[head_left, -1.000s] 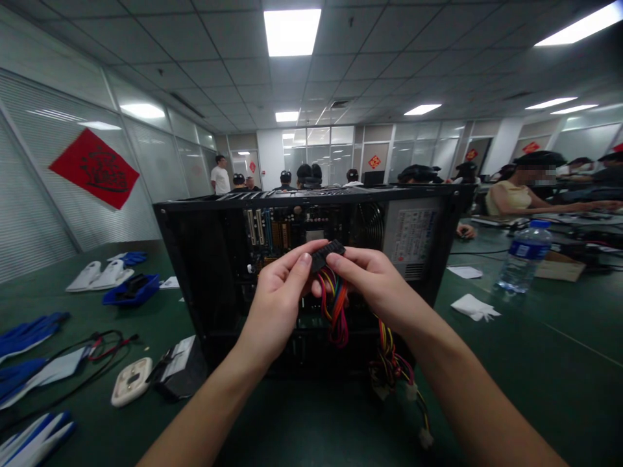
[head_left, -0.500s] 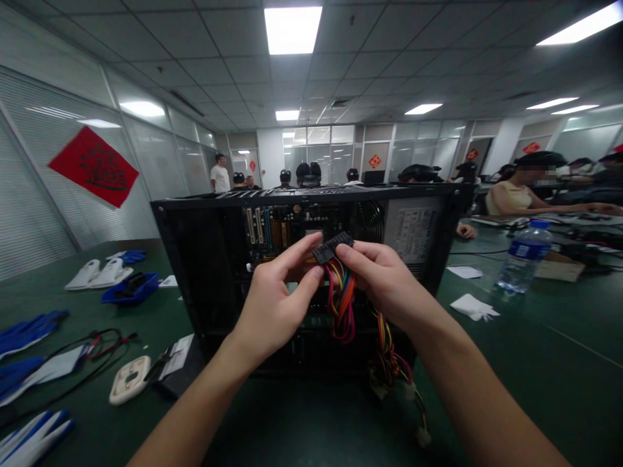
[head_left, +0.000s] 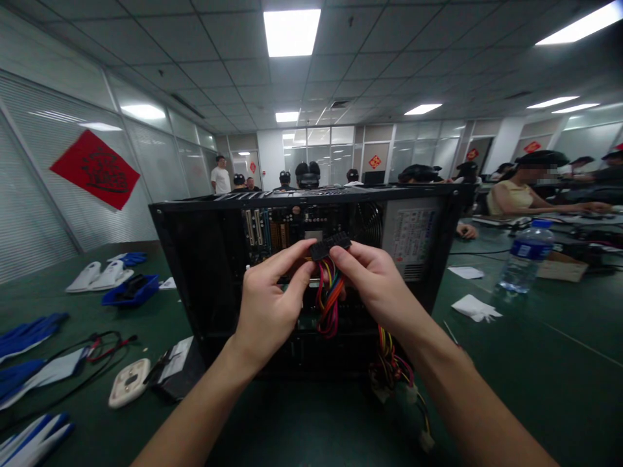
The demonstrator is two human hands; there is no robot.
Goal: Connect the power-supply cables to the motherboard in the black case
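An open black computer case (head_left: 195,259) stands on its side on the green table, its motherboard (head_left: 277,230) and power supply (head_left: 411,237) showing. My left hand (head_left: 267,305) and my right hand (head_left: 372,279) both pinch a long black power connector (head_left: 329,245) in front of the case. A bundle of coloured wires (head_left: 328,301) hangs from the connector down into the case. More coloured cables with white plugs (head_left: 399,383) trail out onto the table at the lower right.
A water bottle (head_left: 523,256) and crumpled paper (head_left: 474,308) lie to the right. On the left are a blue tray (head_left: 130,290), blue-white gloves (head_left: 29,331), a white plate-like part (head_left: 129,383) and cables (head_left: 97,347). Several people sit at tables behind.
The connector and both hands have shifted slightly, first right and then back left, staying in front of the motherboard. The grip is unchanged.
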